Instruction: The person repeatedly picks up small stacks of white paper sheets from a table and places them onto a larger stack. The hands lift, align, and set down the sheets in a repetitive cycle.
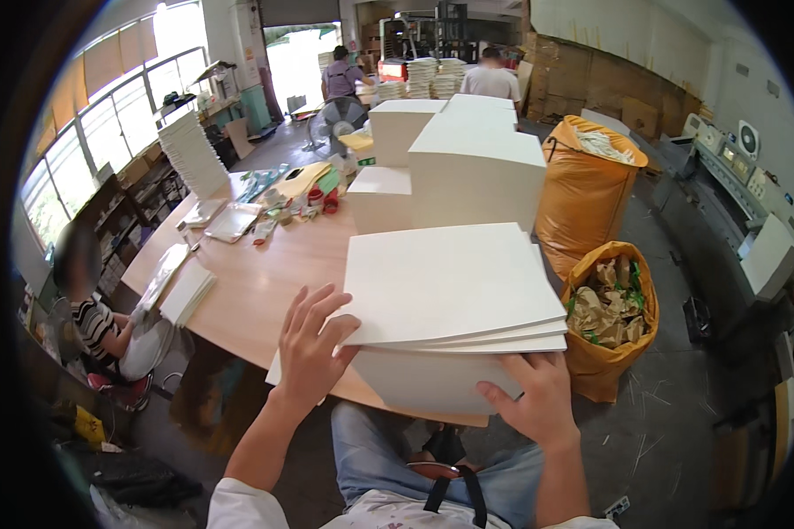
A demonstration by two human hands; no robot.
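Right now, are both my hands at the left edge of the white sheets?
No, the left hand is at the near left corner of the white sheets, but the right hand is at their near right corner.

Far left of left hand (313, 339): bright paned windows (122, 122), orange blinds (125, 51). Well beyond: sunlit doorway (300, 66). Just ahead: pale wooden table (256, 273). Right of right hand (543, 397): dark floor (640, 423), farther white wall (763, 66).

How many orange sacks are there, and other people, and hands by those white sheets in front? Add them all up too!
Orange sacks: 2
Other people: 3
Hands by the white sheets, left hand and right hand: 2
Total: 7
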